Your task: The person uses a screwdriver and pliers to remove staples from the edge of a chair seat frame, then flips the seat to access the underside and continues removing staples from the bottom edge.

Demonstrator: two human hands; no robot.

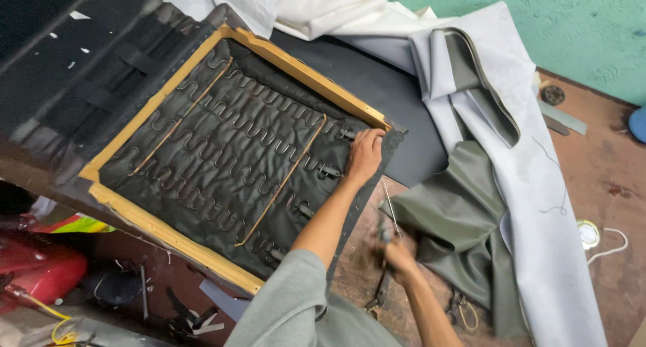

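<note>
Left hand (365,155) is pressing black lining (235,152) flat at the wooden frame (309,74) corner, fingers spread. Right hand (397,256), blurred, fingers clenched on a thin metal tool (390,209). Looks like fastening the edge; next needs careful aim just beside those fingers.

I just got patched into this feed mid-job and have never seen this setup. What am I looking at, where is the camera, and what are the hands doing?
There is no machine here: a person works with two bare hands, and the single picture comes from a camera on their head, looking down. The left hand presses on the corner of an upturned seat frame, a wooden rectangle with zigzag springs over dark lining. The right hand is blurred; its grip seems closed on a thin metal tool, though I cannot tell what kind. Beside the frame, grey-green upholstery fabric and white fabric lie on the brown floor. A red object sits lower left.
</note>
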